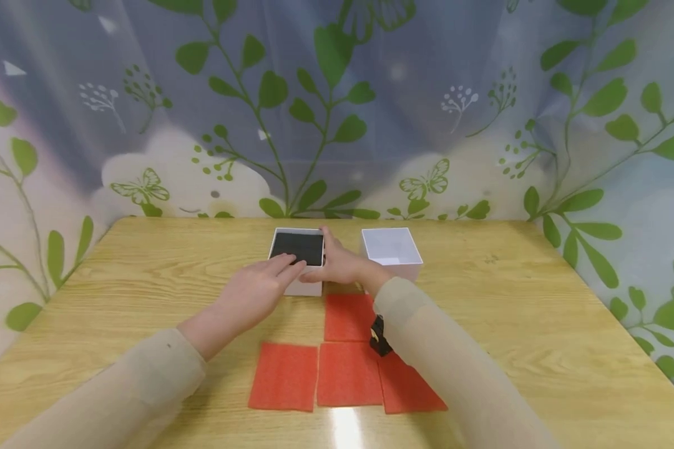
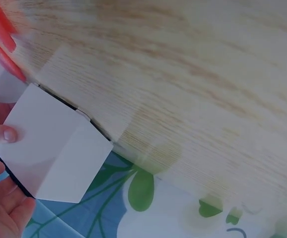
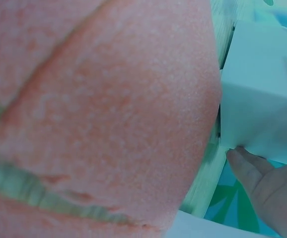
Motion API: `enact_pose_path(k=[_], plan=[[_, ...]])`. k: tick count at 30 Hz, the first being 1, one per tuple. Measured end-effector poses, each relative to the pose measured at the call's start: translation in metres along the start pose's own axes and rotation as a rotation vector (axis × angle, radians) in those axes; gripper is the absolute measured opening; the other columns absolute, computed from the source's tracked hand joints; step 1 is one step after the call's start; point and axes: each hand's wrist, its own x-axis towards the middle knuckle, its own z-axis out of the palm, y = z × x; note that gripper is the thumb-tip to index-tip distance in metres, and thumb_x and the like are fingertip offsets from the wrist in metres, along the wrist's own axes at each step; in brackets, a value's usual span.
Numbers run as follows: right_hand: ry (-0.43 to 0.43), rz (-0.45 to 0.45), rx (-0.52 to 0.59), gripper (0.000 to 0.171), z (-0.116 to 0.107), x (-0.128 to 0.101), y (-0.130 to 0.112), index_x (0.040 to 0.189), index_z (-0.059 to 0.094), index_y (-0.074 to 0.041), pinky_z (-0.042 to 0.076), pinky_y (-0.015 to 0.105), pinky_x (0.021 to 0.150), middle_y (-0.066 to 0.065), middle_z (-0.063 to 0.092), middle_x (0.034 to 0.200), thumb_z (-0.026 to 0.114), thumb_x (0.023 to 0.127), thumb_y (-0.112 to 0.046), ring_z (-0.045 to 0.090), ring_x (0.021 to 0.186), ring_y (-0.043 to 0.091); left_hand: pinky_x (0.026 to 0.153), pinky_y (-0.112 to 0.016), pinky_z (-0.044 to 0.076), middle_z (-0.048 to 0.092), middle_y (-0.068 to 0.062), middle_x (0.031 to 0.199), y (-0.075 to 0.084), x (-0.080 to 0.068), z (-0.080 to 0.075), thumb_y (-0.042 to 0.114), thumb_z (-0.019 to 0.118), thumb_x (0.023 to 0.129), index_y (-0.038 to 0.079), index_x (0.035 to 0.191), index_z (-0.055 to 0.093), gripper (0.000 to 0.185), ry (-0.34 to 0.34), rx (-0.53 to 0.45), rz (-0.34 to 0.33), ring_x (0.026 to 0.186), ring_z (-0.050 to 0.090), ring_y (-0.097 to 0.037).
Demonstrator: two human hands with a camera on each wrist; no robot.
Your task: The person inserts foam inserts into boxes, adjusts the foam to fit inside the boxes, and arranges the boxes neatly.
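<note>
A white square box (image 1: 304, 288) stands near the back of the table, with flat black material (image 1: 300, 244) filling it near its rim. My right hand (image 1: 339, 263) grips this box at its right side, thumb at the front and fingers toward the back. From the left, my left hand (image 1: 258, 288) rests its stretched fingers on the black material and the front rim. The box's pale outer sides show in the left wrist view, where the white box (image 2: 59, 139) appears upside down. How deep the black material goes is hidden.
A second white box (image 1: 393, 270), open-topped, stands to the right. Several red squares, including a front-left red square (image 1: 283, 377), lie flat in front, partly covered by my right sleeve (image 1: 449, 355). A patterned curtain (image 1: 314, 125) hangs behind the wooden table (image 1: 163, 268).
</note>
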Motion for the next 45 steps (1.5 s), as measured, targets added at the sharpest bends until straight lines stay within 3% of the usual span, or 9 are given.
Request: enact_pose_path(k=[8, 18, 24, 31, 33, 35, 41, 45], plan=[[-0.021, 0.001, -0.003, 0.114, 0.002, -0.001, 0.002, 0.147, -0.016, -0.014, 0.016, 0.046, 0.109, 0.012, -0.01, 0.154, 0.072, 0.08, -0.039, 0.001, 0.141, 0.027, 0.078, -0.039, 0.052, 0.061, -0.017, 0.113, 0.002, -0.001, 0.004, -0.006, 0.068, 0.079, 0.002, 0.121, 0.06, 0.044, -0.032, -0.018, 0.004, 0.099, 0.062, -0.029], [0.003, -0.022, 0.009, 0.111, 0.002, 0.001, -0.001, 0.147, -0.011, -0.014, 0.021, 0.044, 0.108, 0.015, 0.001, 0.154, 0.074, 0.078, -0.035, 0.011, 0.139, 0.027, 0.078, -0.039, 0.051, 0.064, -0.013, 0.106, -0.004, 0.003, 0.005, -0.001, 0.068, 0.079, 0.001, 0.114, 0.063, 0.036, 0.0, -0.022, 0.007, 0.093, 0.063, -0.026], [0.018, -0.036, 0.017, 0.112, 0.002, 0.002, -0.003, 0.147, -0.009, -0.013, 0.024, 0.041, 0.107, 0.017, 0.009, 0.152, 0.076, 0.077, -0.035, 0.019, 0.137, 0.027, 0.086, -0.047, 0.04, 0.059, -0.012, 0.096, -0.011, 0.006, -0.001, 0.017, 0.067, 0.08, 0.002, 0.095, 0.062, 0.022, -0.023, 0.004, -0.102, 0.09, 0.057, -0.031], [0.021, -0.011, 0.009, 0.112, 0.0, 0.001, -0.003, 0.147, -0.009, -0.012, 0.026, 0.04, 0.106, 0.018, 0.01, 0.152, 0.076, 0.077, -0.034, 0.021, 0.136, 0.026, 0.094, -0.049, 0.035, 0.059, -0.013, 0.098, -0.014, 0.006, -0.003, 0.022, 0.064, 0.083, 0.001, 0.096, 0.062, 0.024, -0.098, 0.035, -0.169, 0.097, 0.054, -0.033], [0.033, -0.017, -0.002, 0.112, 0.0, 0.001, -0.004, 0.147, -0.008, -0.011, 0.027, 0.04, 0.105, 0.019, 0.015, 0.149, 0.076, 0.077, -0.034, 0.025, 0.134, 0.027, 0.095, -0.049, 0.035, 0.059, -0.012, 0.099, -0.013, 0.008, -0.004, 0.022, 0.062, 0.084, 0.002, 0.097, 0.063, 0.024, -0.122, 0.018, -0.186, 0.098, 0.054, -0.032], [0.042, -0.027, -0.023, 0.113, 0.0, 0.001, -0.005, 0.148, -0.009, -0.009, 0.026, 0.04, 0.107, 0.018, 0.011, 0.151, 0.076, 0.077, -0.035, 0.022, 0.135, 0.027, 0.094, -0.047, 0.036, 0.058, -0.011, 0.099, -0.012, 0.012, -0.004, 0.022, 0.062, 0.085, 0.002, 0.099, 0.063, 0.024, -0.136, -0.02, -0.195, 0.098, 0.054, -0.031], [0.051, -0.062, -0.093, 0.116, -0.001, -0.002, -0.009, 0.147, -0.016, -0.007, 0.019, 0.041, 0.109, 0.018, -0.002, 0.153, 0.074, 0.079, -0.032, 0.01, 0.139, 0.028, 0.083, -0.039, 0.044, 0.057, -0.01, 0.097, -0.004, 0.023, 0.0, 0.021, 0.064, 0.087, 0.005, 0.104, 0.066, 0.023, -0.11, -0.177, -0.123, 0.086, 0.054, -0.025], [0.07, -0.062, -0.144, 0.113, -0.001, -0.001, -0.01, 0.147, -0.012, -0.005, 0.023, 0.04, 0.108, 0.022, 0.008, 0.151, 0.073, 0.078, -0.032, 0.019, 0.137, 0.03, 0.077, -0.035, 0.043, 0.056, -0.008, 0.095, 0.0, 0.027, 0.003, 0.02, 0.063, 0.087, 0.007, 0.104, 0.067, 0.021, -0.131, -0.223, -0.148, 0.084, 0.051, -0.022]])
